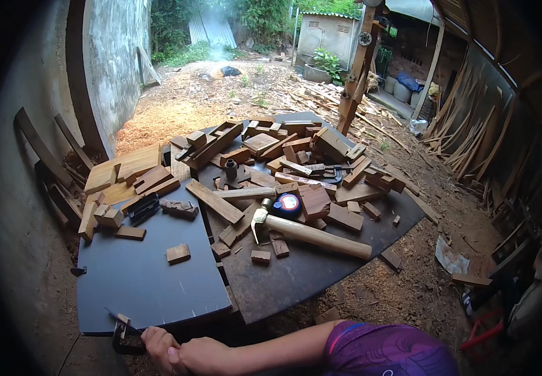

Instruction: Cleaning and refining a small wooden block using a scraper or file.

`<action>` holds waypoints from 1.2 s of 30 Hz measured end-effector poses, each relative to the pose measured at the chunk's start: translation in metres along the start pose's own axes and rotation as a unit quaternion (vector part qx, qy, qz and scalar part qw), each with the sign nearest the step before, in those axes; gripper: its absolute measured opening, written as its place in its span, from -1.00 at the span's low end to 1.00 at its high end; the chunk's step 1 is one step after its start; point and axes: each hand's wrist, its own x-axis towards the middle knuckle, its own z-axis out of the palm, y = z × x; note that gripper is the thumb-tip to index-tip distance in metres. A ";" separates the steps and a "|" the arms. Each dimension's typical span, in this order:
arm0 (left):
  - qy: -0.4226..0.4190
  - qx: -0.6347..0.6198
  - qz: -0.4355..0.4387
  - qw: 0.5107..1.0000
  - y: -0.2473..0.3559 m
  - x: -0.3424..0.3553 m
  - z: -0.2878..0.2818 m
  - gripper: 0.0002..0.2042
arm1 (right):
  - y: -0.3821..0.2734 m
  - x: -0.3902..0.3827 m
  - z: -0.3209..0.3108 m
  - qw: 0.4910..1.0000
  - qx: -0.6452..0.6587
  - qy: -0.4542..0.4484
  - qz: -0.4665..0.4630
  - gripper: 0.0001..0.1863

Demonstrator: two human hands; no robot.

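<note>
At the near left corner of the grey board (145,276), my left hand (158,344) is closed on a dark tool (123,335) with a thin blade and a small wooden piece at its top. My right hand (192,354) is closed beside and against the left; what exactly it grips is hidden. A small wood block (177,254) lies on the board. Farther right, a claw hammer (308,235) and a blue tape measure (287,205) rest among wood offcuts.
A dark tabletop (271,288) carries several wood pieces, a black C-clamp (333,172) and other tools. A weathered wall (114,75) stands left, a wooden post (352,100) behind the table. Long strips (471,144) lean at right, and a red frame (480,332) sits low right.
</note>
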 end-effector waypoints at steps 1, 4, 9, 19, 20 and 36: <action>0.010 0.006 -0.012 1.000 -0.002 -0.001 -0.002 -0.57 | 0.001 0.006 0.007 1.000 0.014 -0.008 0.023 -0.66; 0.034 0.004 -0.032 0.999 -0.016 0.008 -0.004 -0.57 | 0.010 0.046 0.014 0.999 -0.030 -0.001 0.023 -0.71; 0.059 0.008 -0.101 0.993 -0.031 0.011 -0.013 -0.54 | 0.006 0.068 0.012 0.999 -0.024 0.023 0.011 -0.72; -0.026 -0.007 -0.002 1.000 -0.011 0.009 -0.010 -0.54 | 0.015 0.042 0.031 0.999 0.002 0.024 0.026 -0.70; -0.022 0.002 -0.009 1.000 -0.020 0.008 -0.018 -0.54 | 0.013 0.062 0.034 1.000 -0.004 0.014 0.004 -0.71; 0.028 -0.015 -0.055 0.998 -0.028 0.014 -0.016 -0.57 | 0.009 0.063 0.029 0.998 -0.033 0.052 0.027 -0.81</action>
